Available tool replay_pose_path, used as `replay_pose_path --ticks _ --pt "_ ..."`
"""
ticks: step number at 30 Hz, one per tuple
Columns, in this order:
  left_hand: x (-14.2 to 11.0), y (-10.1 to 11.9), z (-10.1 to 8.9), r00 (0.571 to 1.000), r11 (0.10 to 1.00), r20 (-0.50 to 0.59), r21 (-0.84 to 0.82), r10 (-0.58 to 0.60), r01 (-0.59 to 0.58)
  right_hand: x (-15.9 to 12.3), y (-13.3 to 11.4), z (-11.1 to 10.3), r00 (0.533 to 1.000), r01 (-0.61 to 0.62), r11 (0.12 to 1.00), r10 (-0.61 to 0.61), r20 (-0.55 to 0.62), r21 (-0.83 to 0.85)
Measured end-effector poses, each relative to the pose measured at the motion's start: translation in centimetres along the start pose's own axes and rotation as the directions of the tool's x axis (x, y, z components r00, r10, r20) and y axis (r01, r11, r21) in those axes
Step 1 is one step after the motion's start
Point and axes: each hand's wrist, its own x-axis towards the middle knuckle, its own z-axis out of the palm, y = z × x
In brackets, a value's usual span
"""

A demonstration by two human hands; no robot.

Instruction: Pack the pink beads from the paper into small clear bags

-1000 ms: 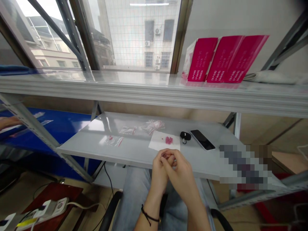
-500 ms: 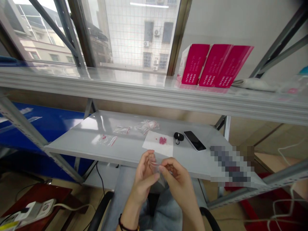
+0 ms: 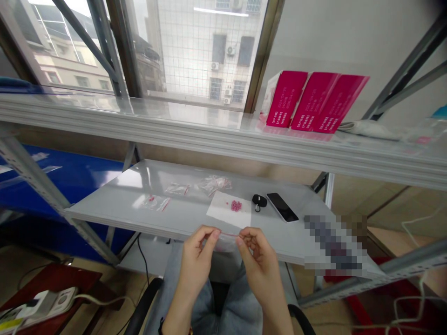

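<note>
A small clear zip bag (image 3: 227, 244) with a red seal line hangs between my hands, just in front of the shelf's edge. My left hand (image 3: 201, 249) pinches one top corner of it, and my right hand (image 3: 255, 251) pinches the other. The red line is stretched straight between the fingertips. Behind the bag lies a white sheet of paper (image 3: 217, 215) bearing a cluster of pink beads (image 3: 236, 205), with a single bead apart to the left. What the held bag contains, if anything, is hard to make out.
On the grey shelf (image 3: 118, 204) lie a zip bag with pink beads (image 3: 159, 203), a flat clear bag (image 3: 178, 188) and a pile of clear bags (image 3: 213, 185). A black case (image 3: 259, 201) and a phone (image 3: 282, 207) rest to the right. Pink boxes (image 3: 316, 102) stand on the upper shelf.
My left hand has moved left and turned, from cupping the bag to pinching its top corner. The bag's red edge is now pulled straight. The view has shifted slightly.
</note>
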Motion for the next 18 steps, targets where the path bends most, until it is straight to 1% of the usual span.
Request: replay_pose_path --ticks 4,8,11,13,14,16,18 --pt "0.05 0.43 -0.77 1.0 1.0 0.023 -0.016 -0.018 0.019 0.02 0.1 -0.27 0.988 -0.069 0.992 0.052 0.147 0.108" --pt "-0.04 0.34 -0.9 0.999 0.998 -0.001 -0.053 -0.043 0.043 0.08 0.38 -0.03 0.94 -0.128 0.985 0.085 0.331 0.111" --pt "-0.12 0.09 -0.63 0.992 0.997 -0.117 -0.074 -0.037 0.029 0.1 0.59 0.31 0.923 -0.159 0.983 0.117 0.366 0.089" --pt "-0.15 -0.09 -0.37 0.98 0.994 -0.197 -0.11 -0.035 0.013 0.1 0.66 0.41 0.913 -0.196 0.974 0.14 0.383 0.111" --pt "-0.17 -0.15 -0.25 0.976 0.992 -0.213 -0.126 -0.038 0.011 0.09 0.66 0.42 0.904 -0.217 0.967 0.148 0.401 0.132" --pt "-0.18 -0.17 -0.07 0.979 0.991 -0.201 -0.135 -0.042 0.015 0.08 0.63 0.41 0.892 -0.243 0.954 0.147 0.428 0.178" --pt "-0.2 -0.08 0.0 0.988 0.993 -0.15 -0.114 -0.043 0.026 0.12 0.6 0.43 0.901 -0.229 0.951 0.126 0.415 0.209"
